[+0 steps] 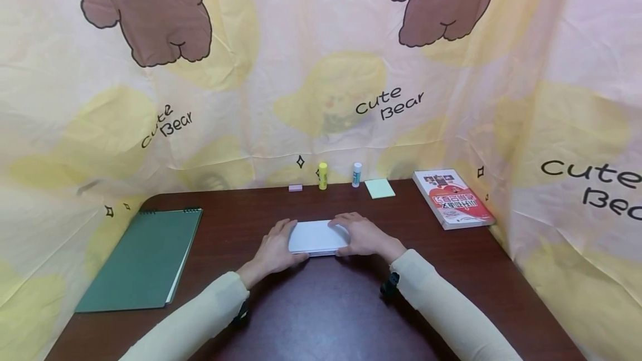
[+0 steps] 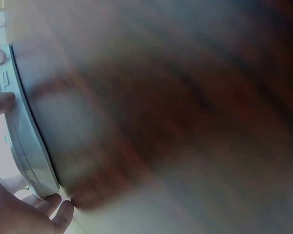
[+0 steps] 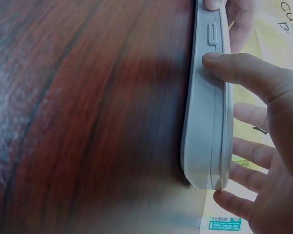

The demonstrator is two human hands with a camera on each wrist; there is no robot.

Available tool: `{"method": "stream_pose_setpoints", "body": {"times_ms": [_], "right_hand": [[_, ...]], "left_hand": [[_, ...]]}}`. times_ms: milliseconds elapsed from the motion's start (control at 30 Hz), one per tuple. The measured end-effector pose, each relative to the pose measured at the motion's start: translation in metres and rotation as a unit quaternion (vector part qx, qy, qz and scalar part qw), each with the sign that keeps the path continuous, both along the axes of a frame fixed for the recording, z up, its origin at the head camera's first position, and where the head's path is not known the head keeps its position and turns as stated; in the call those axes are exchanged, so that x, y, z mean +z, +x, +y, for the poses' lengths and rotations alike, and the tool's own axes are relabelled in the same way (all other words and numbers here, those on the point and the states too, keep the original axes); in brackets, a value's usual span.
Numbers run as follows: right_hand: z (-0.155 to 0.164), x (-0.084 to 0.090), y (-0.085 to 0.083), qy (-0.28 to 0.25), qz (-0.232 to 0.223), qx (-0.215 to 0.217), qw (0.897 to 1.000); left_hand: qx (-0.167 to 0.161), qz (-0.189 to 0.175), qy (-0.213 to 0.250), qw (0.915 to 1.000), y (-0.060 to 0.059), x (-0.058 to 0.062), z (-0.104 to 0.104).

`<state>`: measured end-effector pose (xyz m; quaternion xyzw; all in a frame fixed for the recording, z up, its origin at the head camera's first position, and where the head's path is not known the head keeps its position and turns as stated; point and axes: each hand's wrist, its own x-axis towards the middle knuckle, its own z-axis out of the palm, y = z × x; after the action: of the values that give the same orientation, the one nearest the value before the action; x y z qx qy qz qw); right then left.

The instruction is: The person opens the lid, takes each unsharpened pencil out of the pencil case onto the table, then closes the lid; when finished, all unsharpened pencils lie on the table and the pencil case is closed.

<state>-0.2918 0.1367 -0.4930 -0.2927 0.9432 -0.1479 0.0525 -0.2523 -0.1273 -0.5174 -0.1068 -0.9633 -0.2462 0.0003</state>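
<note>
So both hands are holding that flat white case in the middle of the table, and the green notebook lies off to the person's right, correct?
Not quite. Both hands, left hand and right hand, do hold the flat white case mid-table, but the green notebook lies to the person's left. The head view shows it; on the right lies a red-covered book.

"Cute Bear" was printed several times on curtain (image 1: 321,43). Book (image 1: 453,198) cover carried red heart with characters, too small for reading.
</note>
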Motion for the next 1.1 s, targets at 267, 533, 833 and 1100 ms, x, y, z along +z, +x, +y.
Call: {"method": "stream_pose_setpoints", "body": {"times_ms": [267,533,833,1100], "right_hand": [[-0.0018,-0.0012,0.0007,0.002,0.027,0.005,1.000],[-0.0033,-0.0003,0.0013,0.012,0.037,0.009,0.999],[-0.0035,-0.0031,0.0006,0.010,0.047,0.019,0.999],[-0.0015,-0.0041,0.0012,0.004,0.062,0.029,0.998]], "left_hand": [[0.001,0.024,-0.020,0.9995,-0.0022,-0.0019,0.0006],[-0.006,0.025,-0.036,0.9990,-0.0015,0.0015,0.0033],[-0.003,0.018,-0.032,0.9993,-0.0011,0.0000,0.0037],[-0.009,0.027,-0.060,0.9978,-0.0024,0.0007,0.0064]]}}
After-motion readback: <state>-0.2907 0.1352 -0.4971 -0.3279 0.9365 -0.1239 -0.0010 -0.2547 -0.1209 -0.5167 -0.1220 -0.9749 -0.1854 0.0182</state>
